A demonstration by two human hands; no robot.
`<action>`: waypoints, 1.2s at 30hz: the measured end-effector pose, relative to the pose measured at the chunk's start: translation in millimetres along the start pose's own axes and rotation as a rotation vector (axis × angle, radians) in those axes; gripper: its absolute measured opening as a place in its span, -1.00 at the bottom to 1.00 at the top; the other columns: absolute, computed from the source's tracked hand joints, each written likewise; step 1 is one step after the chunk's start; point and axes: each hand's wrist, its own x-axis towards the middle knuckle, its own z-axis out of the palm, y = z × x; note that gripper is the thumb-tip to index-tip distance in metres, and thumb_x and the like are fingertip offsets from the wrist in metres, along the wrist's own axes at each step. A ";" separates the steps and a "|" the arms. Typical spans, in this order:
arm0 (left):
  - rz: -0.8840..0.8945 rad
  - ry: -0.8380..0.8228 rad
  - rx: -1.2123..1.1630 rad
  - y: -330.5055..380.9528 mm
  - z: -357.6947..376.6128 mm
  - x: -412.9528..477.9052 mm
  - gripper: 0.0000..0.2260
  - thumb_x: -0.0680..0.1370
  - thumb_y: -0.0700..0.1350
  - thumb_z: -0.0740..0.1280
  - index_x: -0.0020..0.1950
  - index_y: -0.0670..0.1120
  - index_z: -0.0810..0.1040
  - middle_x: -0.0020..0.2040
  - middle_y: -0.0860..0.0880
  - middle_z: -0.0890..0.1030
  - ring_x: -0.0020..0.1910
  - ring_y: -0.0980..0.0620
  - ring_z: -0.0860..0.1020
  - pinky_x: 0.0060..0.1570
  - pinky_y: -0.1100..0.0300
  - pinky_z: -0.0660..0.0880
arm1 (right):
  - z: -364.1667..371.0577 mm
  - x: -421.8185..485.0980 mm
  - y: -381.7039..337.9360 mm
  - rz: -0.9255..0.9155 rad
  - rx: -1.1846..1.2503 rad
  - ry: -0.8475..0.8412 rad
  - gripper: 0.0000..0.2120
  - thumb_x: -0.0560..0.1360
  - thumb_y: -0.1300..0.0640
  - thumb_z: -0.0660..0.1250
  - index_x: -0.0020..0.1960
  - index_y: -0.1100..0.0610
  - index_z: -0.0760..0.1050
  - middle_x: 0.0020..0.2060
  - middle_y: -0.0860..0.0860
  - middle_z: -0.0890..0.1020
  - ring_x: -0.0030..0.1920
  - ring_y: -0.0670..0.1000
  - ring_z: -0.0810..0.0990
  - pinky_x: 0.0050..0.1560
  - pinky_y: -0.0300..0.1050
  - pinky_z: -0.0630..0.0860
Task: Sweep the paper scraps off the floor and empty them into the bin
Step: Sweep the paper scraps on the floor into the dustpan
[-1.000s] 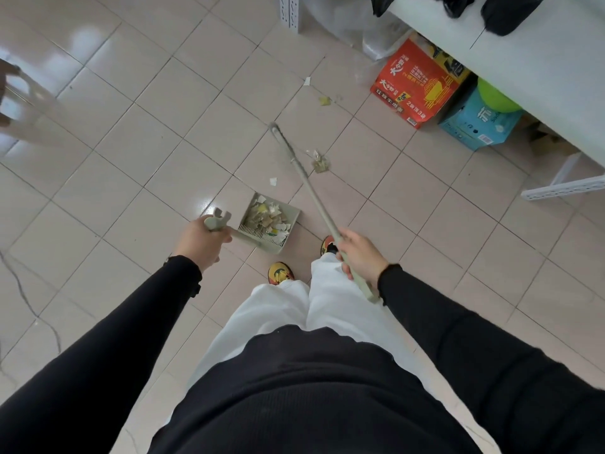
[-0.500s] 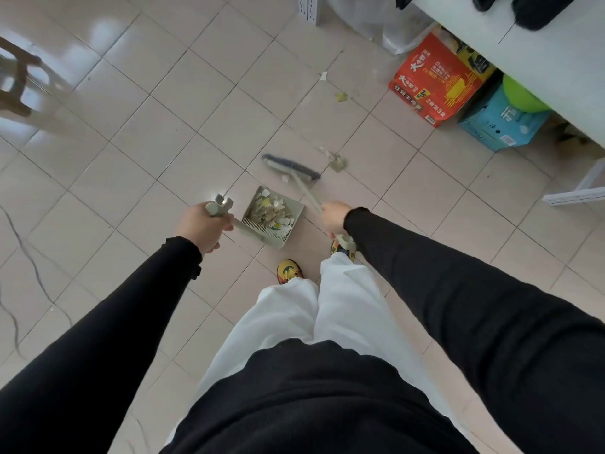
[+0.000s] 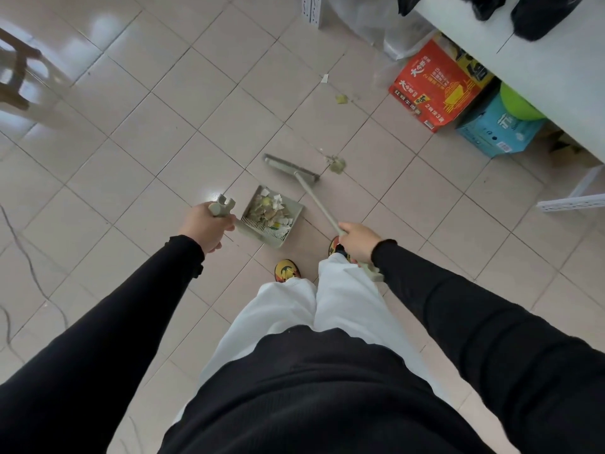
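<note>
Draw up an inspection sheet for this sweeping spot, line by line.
Surface: glossy tiled floor.
Job's things: dustpan holding paper scraps; broom, head on the floor beyond it; loose scraps beside the head and farther out; no bin seen.
Clutter: red box, blue box, green ball beside and under the white table.
Hands: left hand grips the dustpan handle; right hand grips the broom handle.
Cables: thin dark lines on the left tiles, crack or cord unclear.
Surroundings: wooden stool, clear plastic bag.

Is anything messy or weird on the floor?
Yes. A crumpled clump lies beside the broom head, and a greenish scrap and a white scrap lie loose near the red box, all outside the dustpan.
</note>
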 end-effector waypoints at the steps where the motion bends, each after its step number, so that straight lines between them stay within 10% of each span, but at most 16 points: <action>1: -0.002 0.001 0.000 0.2 0.3 0.1 -0.96 0.56 -0.11 0.33 -0.06 0.02 0.55 0.00 -0.14 0.71 -0.46 -0.03 0.42 -0.39 0.21 0.36 | 4.3 4.2 -2.5 0.018 0.023 -0.047 -0.51 0.59 0.26 0.02 0.50 0.10 0.29 -0.11 0.16 0.52 -0.42 0.06 0.44 -0.43 -0.13 0.40; 11: 0.020 -0.012 -0.003 3.4 1.5 2.7 -0.82 0.56 -0.10 0.33 0.15 -0.05 0.59 -0.02 -0.10 0.72 -0.45 -0.02 0.41 -0.41 0.21 0.36 | -21.2 -70.2 57.1 0.005 0.305 -0.177 -0.53 0.62 0.12 0.15 0.53 -0.05 0.28 -0.18 0.11 0.45 -0.53 -0.06 0.33 -0.56 -0.20 0.32; 28: 0.144 -0.086 0.137 92.2 67.4 23.0 -0.83 0.56 -0.12 0.31 0.14 -0.02 0.56 0.03 -0.17 0.71 -0.40 -0.03 0.46 -0.33 0.15 0.45 | -122.0 9.5 60.9 0.072 0.294 0.255 -0.51 0.63 0.25 0.08 0.55 0.11 0.23 -0.30 0.07 0.42 -0.46 0.02 0.38 -0.54 -0.20 0.33; 36: 0.149 -0.117 0.221 127.8 92.8 34.9 -0.88 0.56 -0.12 0.28 0.06 -0.07 0.55 0.02 -0.17 0.72 -0.38 -0.06 0.48 -0.30 0.12 0.46 | -117.8 30.6 52.5 0.161 0.093 0.081 -0.56 0.62 0.30 0.03 0.48 0.21 0.31 -0.32 0.12 0.47 -0.40 0.06 0.43 -0.33 -0.09 0.40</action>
